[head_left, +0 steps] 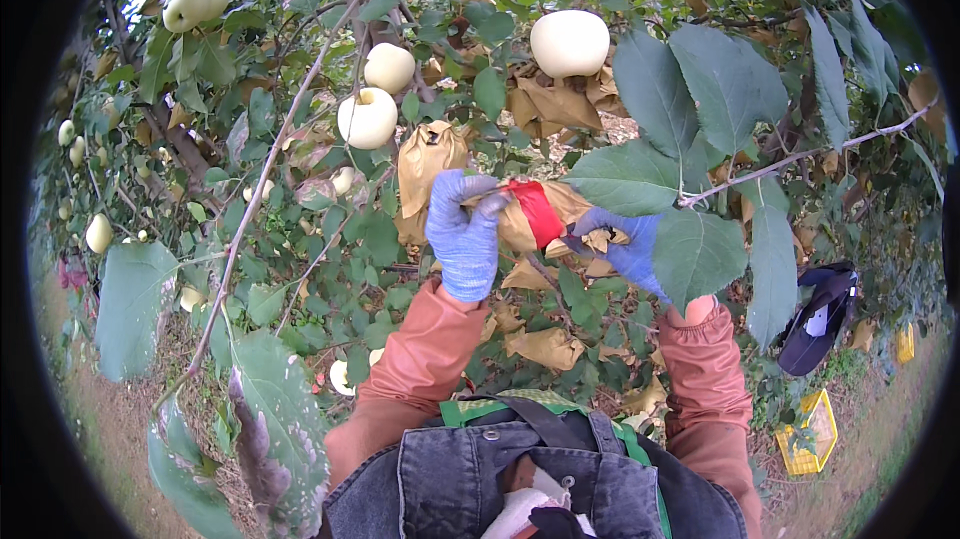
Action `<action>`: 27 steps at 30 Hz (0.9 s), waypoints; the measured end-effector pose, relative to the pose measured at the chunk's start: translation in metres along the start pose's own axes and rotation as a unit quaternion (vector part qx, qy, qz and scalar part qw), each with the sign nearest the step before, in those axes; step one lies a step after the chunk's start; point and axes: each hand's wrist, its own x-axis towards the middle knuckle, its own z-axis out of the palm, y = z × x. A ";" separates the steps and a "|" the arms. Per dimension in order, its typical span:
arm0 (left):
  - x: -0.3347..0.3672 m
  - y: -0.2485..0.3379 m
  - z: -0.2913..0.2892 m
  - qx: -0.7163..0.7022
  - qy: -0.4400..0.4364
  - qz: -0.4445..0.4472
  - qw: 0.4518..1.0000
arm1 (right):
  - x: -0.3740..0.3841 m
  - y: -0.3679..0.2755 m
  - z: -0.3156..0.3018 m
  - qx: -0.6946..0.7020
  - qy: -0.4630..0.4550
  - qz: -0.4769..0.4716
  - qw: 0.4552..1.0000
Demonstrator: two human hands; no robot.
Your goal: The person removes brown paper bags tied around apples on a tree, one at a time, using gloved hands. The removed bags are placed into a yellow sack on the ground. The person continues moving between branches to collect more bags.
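My left hand [464,239], in a blue knitted glove, pinches the left end of a brown paper fruit bag [516,229]. A band of red paper [541,213] shows across the bag's middle. Crumpled, torn-looking paper at its right end is gripped by my right hand [632,251], gloved the same way and partly behind a large leaf [702,257]. Whether fruit is inside the bag cannot be seen. Just above my left hand hangs another brown paper bag [430,167]. Pale, bare apples [367,119] hang close by, up and to the left.
A big pale apple [570,43] hangs higher up, above brown bags [556,104]. Leafy branches cross in front at left [256,179] and right [800,155]. More paper bags [545,348] sit lower in the foliage. A yellow crate [808,433] and a dark cap-like item [818,319] are at right.
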 end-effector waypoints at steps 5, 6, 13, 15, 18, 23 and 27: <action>-0.040 0.004 0.009 -0.121 -0.008 -0.137 0.983 | 0.018 -0.013 0.086 0.136 0.114 -0.143 0.974; -0.039 0.007 0.006 -0.147 0.012 -0.174 0.974 | 0.017 -0.014 0.101 0.181 0.132 -0.109 0.968; 0.016 0.005 -0.050 0.042 0.002 -0.037 0.998 | 0.026 0.023 0.106 0.211 0.202 0.055 0.955; 0.047 -0.003 -0.065 0.216 -0.045 0.016 0.975 | 0.045 0.030 0.098 0.204 0.195 -0.013 0.959; 0.082 -0.006 -0.069 0.347 -0.134 0.027 0.928 | 0.089 0.037 0.084 0.184 0.118 0.125 0.968; 0.113 -0.006 -0.059 0.435 -0.229 -0.015 0.870 | 0.160 0.021 0.078 0.070 0.080 -0.014 0.994; 0.115 -0.013 -0.059 0.381 -0.229 -0.102 0.890 | 0.187 0.010 0.077 0.012 0.000 -0.022 1.000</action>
